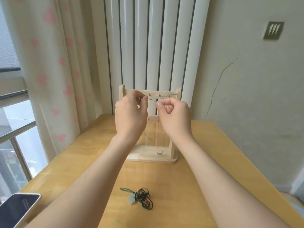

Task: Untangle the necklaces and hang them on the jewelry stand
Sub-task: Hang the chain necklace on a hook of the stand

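Observation:
A pale wooden jewelry stand (pixel 174 124) stands at the far end of the table. A thin silver chain necklace (pixel 159 153) with a small bar pendant hangs down in front of it. My left hand (pixel 130 114) pinches the clasp end of that chain near the stand's top bar. My right hand (pixel 174 112) pinches the chain's other end, just right of the left hand. Both hands are raised in front of the top bar's hooks. A tangled dark green cord necklace (pixel 142 197) with a pale green pendant lies on the table near me.
A dark phone (pixel 18 208) lies at the near left corner of the wooden table (pixel 205 162). A heart-patterned curtain (pixel 54 71) and a window are to the left. A white radiator stands behind the stand, and a wall is on the right.

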Demonstrator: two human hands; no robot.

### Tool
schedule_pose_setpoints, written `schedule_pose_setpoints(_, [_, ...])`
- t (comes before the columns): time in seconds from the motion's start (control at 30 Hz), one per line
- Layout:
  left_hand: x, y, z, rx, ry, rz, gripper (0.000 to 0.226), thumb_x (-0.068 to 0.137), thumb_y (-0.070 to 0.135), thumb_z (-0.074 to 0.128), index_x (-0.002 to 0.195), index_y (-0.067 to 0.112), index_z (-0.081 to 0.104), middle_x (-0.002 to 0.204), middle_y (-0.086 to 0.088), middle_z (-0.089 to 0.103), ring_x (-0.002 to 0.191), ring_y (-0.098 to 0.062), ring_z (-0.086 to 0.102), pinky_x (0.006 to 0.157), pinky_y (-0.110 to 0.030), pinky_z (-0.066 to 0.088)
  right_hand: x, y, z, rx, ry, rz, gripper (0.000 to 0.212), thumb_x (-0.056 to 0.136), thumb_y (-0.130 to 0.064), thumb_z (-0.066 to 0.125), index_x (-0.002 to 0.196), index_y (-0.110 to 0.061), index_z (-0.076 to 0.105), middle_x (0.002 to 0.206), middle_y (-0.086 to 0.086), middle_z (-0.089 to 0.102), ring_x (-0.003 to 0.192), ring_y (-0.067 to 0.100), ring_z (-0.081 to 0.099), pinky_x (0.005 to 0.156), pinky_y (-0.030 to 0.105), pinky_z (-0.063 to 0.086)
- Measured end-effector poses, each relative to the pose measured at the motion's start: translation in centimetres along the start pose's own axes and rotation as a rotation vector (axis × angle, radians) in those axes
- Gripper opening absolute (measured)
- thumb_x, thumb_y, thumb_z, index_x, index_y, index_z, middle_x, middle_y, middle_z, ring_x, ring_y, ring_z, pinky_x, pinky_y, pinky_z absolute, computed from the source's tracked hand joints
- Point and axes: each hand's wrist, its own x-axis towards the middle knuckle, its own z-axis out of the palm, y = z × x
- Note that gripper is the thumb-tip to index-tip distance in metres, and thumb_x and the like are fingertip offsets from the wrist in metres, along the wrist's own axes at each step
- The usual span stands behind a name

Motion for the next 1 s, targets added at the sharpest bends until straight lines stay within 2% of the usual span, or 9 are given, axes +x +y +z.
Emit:
schedule_pose_setpoints(0.13, [1.4, 0.2, 0.7, 0.011, 0.02, 0.031, 0.015, 0.105, 0.027, 0.063, 0.098, 0.016, 0.07, 0.078, 0.004, 0.07, 0.08, -0.027, 0.063, 0.1, -0.052, 0.052, 1.6, -0.5, 0.9, -0.068, 0.144, -0.051, 0.02, 0.094, -0.029, 0.076, 0.076, -0.021, 0.073, 0.048, -0.016, 0.046, 0.05, 0.007, 0.048, 0.075, 0.03, 0.049])
schedule_pose_setpoints(0.2, [1.9, 0.2, 1.0, 0.048, 0.035, 0.047, 0.015, 0.105, 0.026, 0.063, 0.097, 0.014, 0.069, 0.074, 0.004, 0.068, 0.079, -0.027, 0.059, 0.106, -0.052, 0.048, 2.3, -0.7, 1.4, -0.093, 0.158, -0.068, 0.021, 0.093, -0.027, 0.074, 0.075, -0.018, 0.072, 0.053, -0.012, 0.055, 0.056, 0.02, 0.054, 0.087, 0.033, 0.048])
schedule_pose_setpoints(0.3, [2.7, -0.2, 1.5, 0.106, 0.013, 0.035, 0.016, 0.106, 0.029, 0.061, 0.1, 0.016, 0.069, 0.079, 0.002, 0.072, 0.105, -0.035, 0.06, 0.086, -0.039, 0.044, 3.1, -0.9, 2.2, -0.187, 0.176, -0.115, 0.02, 0.094, -0.027, 0.072, 0.077, -0.017, 0.072, 0.058, -0.006, 0.061, 0.063, 0.024, 0.058, 0.069, 0.033, 0.046])
schedule_pose_setpoints(0.37, [3.1, -0.5, 1.8, 0.154, -0.001, 0.052, 0.017, 0.106, 0.03, 0.061, 0.1, 0.018, 0.07, 0.079, 0.0, 0.074, 0.112, -0.041, 0.061, 0.075, -0.039, 0.04, 3.3, -0.8, 2.5, -0.25, 0.177, -0.156, 0.019, 0.095, -0.026, 0.071, 0.079, -0.016, 0.073, 0.062, -0.003, 0.063, 0.065, 0.025, 0.058, 0.071, 0.033, 0.045])
schedule_pose_setpoints(0.47, [3.1, -1.0, 2.2, 0.269, -0.01, 0.097, 0.016, 0.105, 0.03, 0.06, 0.1, 0.022, 0.073, 0.078, -0.004, 0.074, 0.105, -0.042, 0.067, 0.067, -0.042, 0.051, 3.1, -0.4, 2.9, -0.338, 0.149, -0.241, 0.018, 0.097, -0.021, 0.068, 0.082, -0.012, 0.073, 0.067, 0.002, 0.066, 0.065, 0.03, 0.059, 0.085, 0.038, 0.05])
schedule_pose_setpoints(0.53, [2.5, -1.2, 2.3, 0.32, -0.035, 0.12, 0.014, 0.104, 0.03, 0.061, 0.101, 0.024, 0.075, 0.08, -0.003, 0.076, 0.091, -0.038, 0.07, 0.063, -0.04, 0.053, 2.7, -0.1, 3.0, -0.378, 0.146, -0.288, 0.017, 0.096, -0.022, 0.07, 0.082, -0.014, 0.074, 0.069, 0.003, 0.069, 0.066, 0.033, 0.063, 0.064, 0.035, 0.048])
schedule_pose_setpoints(0.6, [1.9, -1.6, 2.2, 0.284, -0.065, 0.109, 0.014, 0.102, 0.031, 0.065, 0.102, 0.025, 0.077, 0.085, 0.0, 0.078, 0.081, -0.034, 0.071, 0.068, -0.039, 0.053, 2.1, 0.2, 3.0, -0.416, 0.138, -0.308, 0.014, 0.095, -0.026, 0.071, 0.084, -0.018, 0.076, 0.071, 0.001, 0.071, 0.068, 0.034, 0.066, 0.057, 0.031, 0.042])
schedule_pose_setpoints(0.77, [0.8, -2.3, 2.0, 0.083, -0.119, -0.004, 0.011, 0.099, 0.033, 0.07, 0.099, 0.025, 0.078, 0.082, 0.008, 0.079, 0.08, -0.02, 0.075, 0.08, -0.038, 0.058, 1.5, 0.7, 2.7, -0.413, -0.016, -0.152, 0.02, 0.098, -0.036, 0.062, 0.096, -0.025, 0.078, 0.08, -0.001, 0.076, 0.084, 0.03, 0.069, 0.069, 0.036, 0.056])
schedule_pose_setpoints(1.0, [-0.7, -2.4, 2.0, 0.175, -0.185, -0.113, 0.019, 0.095, 0.043, 0.069, 0.091, 0.028, 0.08, 0.079, 0.013, 0.076, 0.083, -0.023, 0.07, 0.071, -0.038, 0.059, 0.8, 1.2, 3.0, -0.299, -0.081, 0.025, 0.017, 0.093, -0.036, 0.067, 0.083, -0.026, 0.077, 0.07, -0.006, 0.073, 0.077, 0.023, 0.07, 0.068, 0.031, 0.058])
